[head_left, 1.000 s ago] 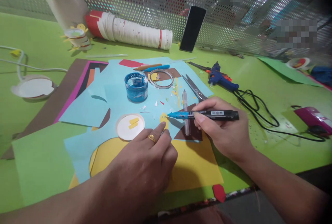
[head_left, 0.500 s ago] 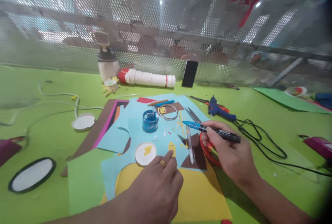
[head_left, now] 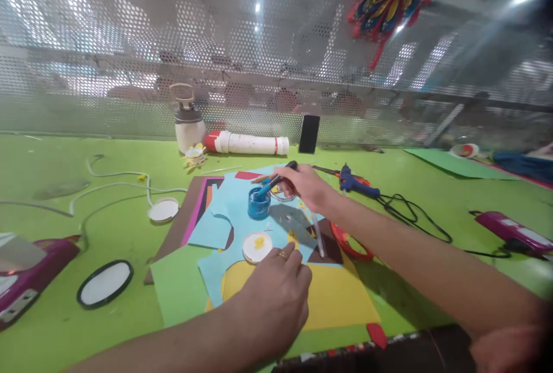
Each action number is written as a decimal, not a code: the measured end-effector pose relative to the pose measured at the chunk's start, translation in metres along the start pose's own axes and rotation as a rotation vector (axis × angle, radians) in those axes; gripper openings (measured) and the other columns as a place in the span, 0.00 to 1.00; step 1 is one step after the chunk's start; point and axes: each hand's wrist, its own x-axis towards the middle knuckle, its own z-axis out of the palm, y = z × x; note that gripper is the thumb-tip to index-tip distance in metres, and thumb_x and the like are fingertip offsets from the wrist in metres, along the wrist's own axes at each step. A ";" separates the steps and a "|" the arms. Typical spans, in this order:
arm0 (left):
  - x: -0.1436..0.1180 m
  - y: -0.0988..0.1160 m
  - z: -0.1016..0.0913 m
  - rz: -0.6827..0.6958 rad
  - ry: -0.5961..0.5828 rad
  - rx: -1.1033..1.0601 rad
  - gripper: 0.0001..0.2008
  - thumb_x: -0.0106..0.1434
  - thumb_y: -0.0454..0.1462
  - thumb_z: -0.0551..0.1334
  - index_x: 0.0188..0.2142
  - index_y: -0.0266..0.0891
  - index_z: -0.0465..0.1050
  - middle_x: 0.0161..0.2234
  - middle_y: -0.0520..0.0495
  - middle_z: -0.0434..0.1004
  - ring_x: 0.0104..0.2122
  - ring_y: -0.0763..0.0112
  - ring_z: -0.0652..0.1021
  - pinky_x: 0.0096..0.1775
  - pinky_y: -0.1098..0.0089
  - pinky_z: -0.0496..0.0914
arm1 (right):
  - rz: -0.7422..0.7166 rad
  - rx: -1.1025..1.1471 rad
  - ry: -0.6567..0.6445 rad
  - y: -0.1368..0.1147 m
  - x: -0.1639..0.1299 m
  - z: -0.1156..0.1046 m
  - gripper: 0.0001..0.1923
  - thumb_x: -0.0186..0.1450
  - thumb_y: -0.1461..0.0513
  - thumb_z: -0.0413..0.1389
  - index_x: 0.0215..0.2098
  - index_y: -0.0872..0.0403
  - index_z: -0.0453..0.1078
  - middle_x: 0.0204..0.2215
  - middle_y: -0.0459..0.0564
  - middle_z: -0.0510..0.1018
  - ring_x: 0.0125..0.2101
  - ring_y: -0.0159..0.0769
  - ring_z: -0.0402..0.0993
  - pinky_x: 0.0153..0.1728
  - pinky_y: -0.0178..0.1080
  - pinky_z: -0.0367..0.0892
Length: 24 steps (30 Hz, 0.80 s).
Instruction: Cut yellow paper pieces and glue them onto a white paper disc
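Observation:
My right hand [head_left: 302, 185] grips a black and blue marker pen [head_left: 276, 180], its blue end down at the mouth of a small blue jar [head_left: 259, 206]. My left hand [head_left: 276, 286], wearing a ring, rests on the paper with curled fingers. Its fingertips press on a small yellow paper cutout [head_left: 293, 238], partly hidden by them. A white disc with yellow marks [head_left: 258, 246] lies just left of those fingertips. Yellow paper [head_left: 332, 298] is under the left hand, and light blue paper [head_left: 211, 229] lies beneath the jar.
A clear pen-like stick [head_left: 318, 234] and a red ring [head_left: 349, 243] lie to the right. Farther right is a blue glue gun [head_left: 360, 183] with its black cord. A phone [head_left: 309, 134], a white tube [head_left: 253, 143] and a jug [head_left: 190, 131] stand along the back.
My right hand has moved left and away from me, bringing the marker pen from above the papers to the blue jar. My left hand stays at the yellow cutout. The view has shifted.

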 end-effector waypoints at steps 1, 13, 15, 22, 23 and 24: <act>0.000 0.000 0.000 0.003 -0.005 0.003 0.07 0.66 0.33 0.55 0.35 0.33 0.72 0.34 0.40 0.74 0.46 0.52 0.74 0.44 0.55 0.72 | 0.045 -0.014 -0.027 0.001 0.005 0.003 0.11 0.70 0.57 0.55 0.43 0.58 0.71 0.35 0.47 0.77 0.28 0.30 0.75 0.28 0.36 0.73; 0.000 0.001 -0.006 -0.022 -0.008 -0.015 0.08 0.65 0.32 0.54 0.33 0.34 0.72 0.33 0.40 0.74 0.38 0.55 0.74 0.39 0.56 0.71 | 0.081 -0.109 0.057 0.017 -0.050 -0.058 0.13 0.71 0.55 0.54 0.41 0.57 0.71 0.31 0.45 0.76 0.27 0.30 0.73 0.29 0.36 0.72; 0.000 0.001 -0.005 0.001 0.013 0.002 0.10 0.65 0.31 0.53 0.32 0.34 0.72 0.32 0.40 0.73 0.37 0.55 0.73 0.38 0.56 0.72 | 0.056 -0.167 0.073 0.023 -0.072 -0.067 0.12 0.70 0.56 0.55 0.37 0.58 0.71 0.26 0.42 0.73 0.23 0.28 0.70 0.26 0.34 0.69; 0.000 0.001 0.003 0.016 0.072 0.019 0.08 0.64 0.30 0.55 0.31 0.35 0.71 0.32 0.40 0.74 0.37 0.56 0.74 0.39 0.56 0.72 | -0.072 -0.544 0.025 0.032 -0.112 -0.069 0.11 0.65 0.57 0.56 0.29 0.55 0.75 0.21 0.45 0.75 0.22 0.33 0.70 0.26 0.36 0.64; 0.000 0.001 0.004 0.022 0.079 0.024 0.08 0.64 0.30 0.55 0.31 0.35 0.71 0.32 0.40 0.74 0.37 0.56 0.74 0.39 0.56 0.72 | -0.118 -0.613 0.017 0.033 -0.112 -0.068 0.10 0.64 0.58 0.56 0.29 0.54 0.75 0.22 0.47 0.77 0.24 0.34 0.70 0.28 0.37 0.64; 0.000 0.001 0.004 0.026 0.087 0.028 0.08 0.64 0.30 0.55 0.31 0.36 0.71 0.33 0.40 0.74 0.38 0.56 0.74 0.39 0.56 0.72 | -0.169 -0.680 0.010 0.035 -0.110 -0.068 0.08 0.64 0.60 0.56 0.30 0.54 0.76 0.25 0.48 0.77 0.27 0.36 0.71 0.30 0.39 0.64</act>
